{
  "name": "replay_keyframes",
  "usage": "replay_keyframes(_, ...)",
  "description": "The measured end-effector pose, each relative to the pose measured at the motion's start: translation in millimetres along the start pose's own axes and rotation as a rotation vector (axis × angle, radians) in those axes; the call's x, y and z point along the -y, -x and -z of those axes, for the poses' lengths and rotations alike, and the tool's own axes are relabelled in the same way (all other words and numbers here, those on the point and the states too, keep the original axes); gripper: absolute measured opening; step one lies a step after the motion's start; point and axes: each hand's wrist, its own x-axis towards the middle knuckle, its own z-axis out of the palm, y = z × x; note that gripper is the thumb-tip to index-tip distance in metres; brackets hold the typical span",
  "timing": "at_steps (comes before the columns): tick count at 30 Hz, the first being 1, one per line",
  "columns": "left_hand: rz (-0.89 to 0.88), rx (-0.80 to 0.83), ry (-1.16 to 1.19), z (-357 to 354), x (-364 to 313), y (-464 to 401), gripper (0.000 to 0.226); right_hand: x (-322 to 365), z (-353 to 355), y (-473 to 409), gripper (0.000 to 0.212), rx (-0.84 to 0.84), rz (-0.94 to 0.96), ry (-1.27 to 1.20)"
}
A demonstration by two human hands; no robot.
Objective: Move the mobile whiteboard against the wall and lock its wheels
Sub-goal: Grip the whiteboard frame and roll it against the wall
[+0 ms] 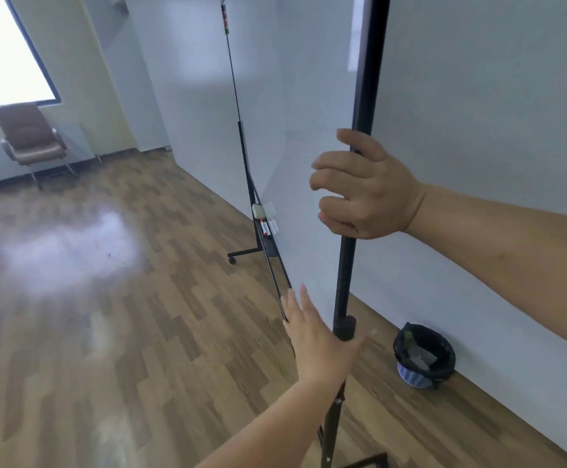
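The mobile whiteboard stands edge-on in front of me, close to the pale wall on the right. My right hand is wrapped around its near black upright pole. My left hand lies lower, palm against the board's bottom corner, thumb beside the pole's knob, fingers spread. The board's tray holds markers and an eraser. A far caster rests on the floor; whether its lock is set is too small to tell. The near foot shows at the bottom edge.
A small bin with a black liner stands against the wall just right of the near pole. A brown chair sits under the window at the far left. Wooden floor stretches to the left.
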Motion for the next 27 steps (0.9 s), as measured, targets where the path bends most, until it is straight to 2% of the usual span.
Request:
replay_keyframes(2,0.149,0.086,0.296,-12.9,-3.0,-37.1,0.121,-12.6,-24.1,4.6,0.025,-0.028,0.009,-0.021)
replay_keyframes(4,0.163,0.156,0.371,-21.6,0.6,-70.0,0.111,-24.6,-50.1,13.1,0.028,-0.051,0.024,-0.066)
replay_keyframes(9,0.160,0.090,0.387,-27.2,12.2,-155.3,0.107,-58.4,-132.4,26.9,0.033,-0.123,0.023,-0.140)
replay_keyframes(19,0.227,0.109,0.364,-5.5,16.2,-307.6,0.109,-117.5,-290.1,38.5,0.036,-0.221,0.043,-0.195)
replay_keyframes(27,0.194,0.075,0.351,16.1,61.5,-447.7,0.117,-153.4,-434.3,32.7,0.034,-0.277,0.032,-0.195)
